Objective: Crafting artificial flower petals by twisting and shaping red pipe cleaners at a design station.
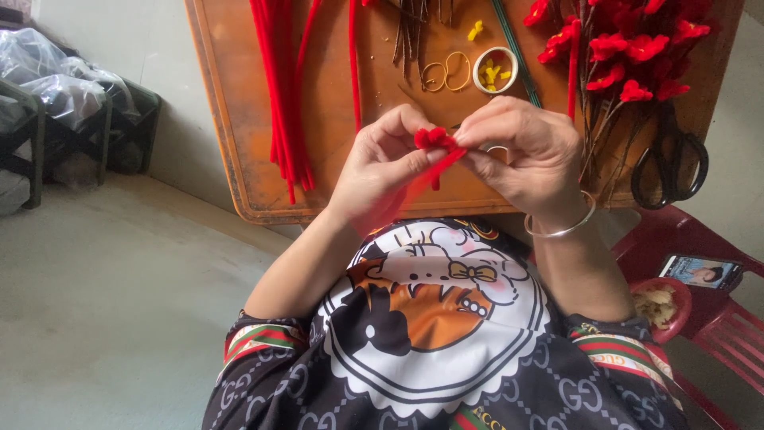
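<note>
Red pipe-cleaner flower — pinched between both hands

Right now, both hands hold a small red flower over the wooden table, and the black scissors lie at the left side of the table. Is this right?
Not quite. The head view shows the black scissors at the right side of the wooden table, beside the red flower stems. Both hands, left and right, do hold the small red flower.

Single view. The head-worn camera looked steeply down from above the person's chest, close to the left hand and right hand, facing outward across the orange table toward the floor beyond. No second view existed.
</note>
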